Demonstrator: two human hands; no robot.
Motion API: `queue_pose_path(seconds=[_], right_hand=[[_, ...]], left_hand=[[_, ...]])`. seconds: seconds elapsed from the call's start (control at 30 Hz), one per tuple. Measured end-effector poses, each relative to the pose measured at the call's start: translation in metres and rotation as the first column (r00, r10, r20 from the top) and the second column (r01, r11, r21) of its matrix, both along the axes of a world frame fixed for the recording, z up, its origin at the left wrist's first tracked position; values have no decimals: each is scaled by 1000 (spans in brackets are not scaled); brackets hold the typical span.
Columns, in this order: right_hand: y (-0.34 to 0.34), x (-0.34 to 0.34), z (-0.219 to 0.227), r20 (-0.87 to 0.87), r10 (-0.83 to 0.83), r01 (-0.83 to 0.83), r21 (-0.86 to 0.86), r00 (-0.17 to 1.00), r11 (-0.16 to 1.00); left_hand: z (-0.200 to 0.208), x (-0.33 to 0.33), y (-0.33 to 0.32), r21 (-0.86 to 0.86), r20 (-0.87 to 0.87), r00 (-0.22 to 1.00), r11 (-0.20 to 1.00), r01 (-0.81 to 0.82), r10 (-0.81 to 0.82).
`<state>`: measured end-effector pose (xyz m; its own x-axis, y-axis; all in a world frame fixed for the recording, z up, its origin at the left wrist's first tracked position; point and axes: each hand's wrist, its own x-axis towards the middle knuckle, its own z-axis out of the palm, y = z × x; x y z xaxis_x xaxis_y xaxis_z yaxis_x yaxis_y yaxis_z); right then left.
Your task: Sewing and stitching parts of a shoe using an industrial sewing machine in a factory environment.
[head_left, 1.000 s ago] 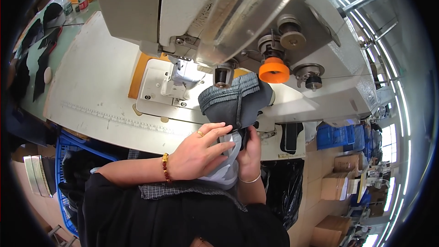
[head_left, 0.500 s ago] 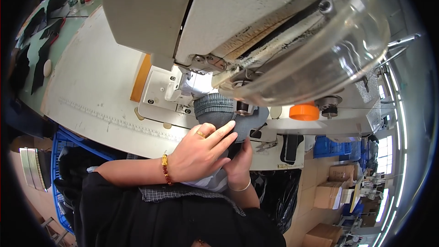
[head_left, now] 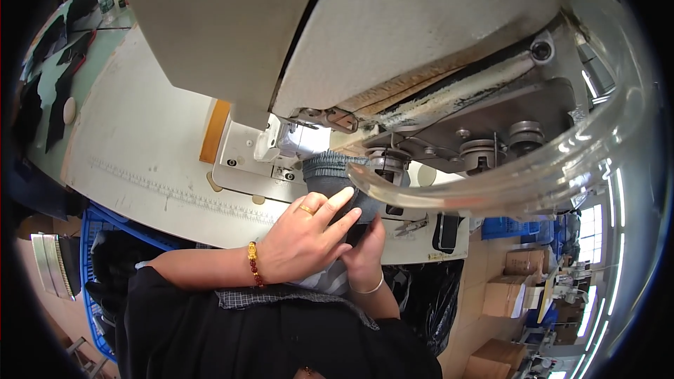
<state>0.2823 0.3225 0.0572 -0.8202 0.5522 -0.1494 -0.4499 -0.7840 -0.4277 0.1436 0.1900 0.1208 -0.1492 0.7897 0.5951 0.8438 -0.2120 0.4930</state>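
Note:
A dark grey-blue garment piece (head_left: 324, 184) with a gathered elastic band (head_left: 333, 164) lies under the head of a sewing machine (head_left: 414, 35). My left hand (head_left: 298, 238) rests on its near part, two fingers stretched toward the machine and the others bent. Close beside it, my right hand (head_left: 366, 253) has its thumb up at the near right edge of the cloth. The right fingers curl in around the cloth and are partly hidden by the left hand. Part of the cloth disappears behind the machine's clear curved guard (head_left: 449, 200).
Small snips (head_left: 412, 227) and a black phone-like object (head_left: 446, 231) lie right of the hands. A printed ruler scale (head_left: 175, 188) runs along the white table (head_left: 126, 126). Blue crates (head_left: 90, 274) stand at lower left, cardboard boxes (head_left: 507, 296) at right.
The view has shifted, so the machine head looks larger and the clear guard sits lower. An orange round part has gone out of sight. Both hands stay nearly in place on the cloth.

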Motion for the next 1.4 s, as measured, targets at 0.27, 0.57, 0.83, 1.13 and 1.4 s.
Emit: queue_pose_path(seconds=[0.27,0.57,0.83,1.13,1.4], right_hand=[[1,2,-5,70,-15,21,-82,997,996],[-2,3,2,92,-23,28,-56,996,998],[-18,4,36,198,-204,-70,859,959,508],[-18,-10,186,-574,-502,39,682,647,-731],[-21,-47,246,-780,-273,-67,286,563,-956]], left_hand=[[-1,0,2,-21,-71,997,1000,4,-6],[2,1,0,-8,-144,989,1000,-18,17],[1,-6,3,-58,-17,992,990,-125,124],[-22,-11,11,34,-173,970,985,-169,172],[-15,-12,7,63,-203,962,983,-172,182]])
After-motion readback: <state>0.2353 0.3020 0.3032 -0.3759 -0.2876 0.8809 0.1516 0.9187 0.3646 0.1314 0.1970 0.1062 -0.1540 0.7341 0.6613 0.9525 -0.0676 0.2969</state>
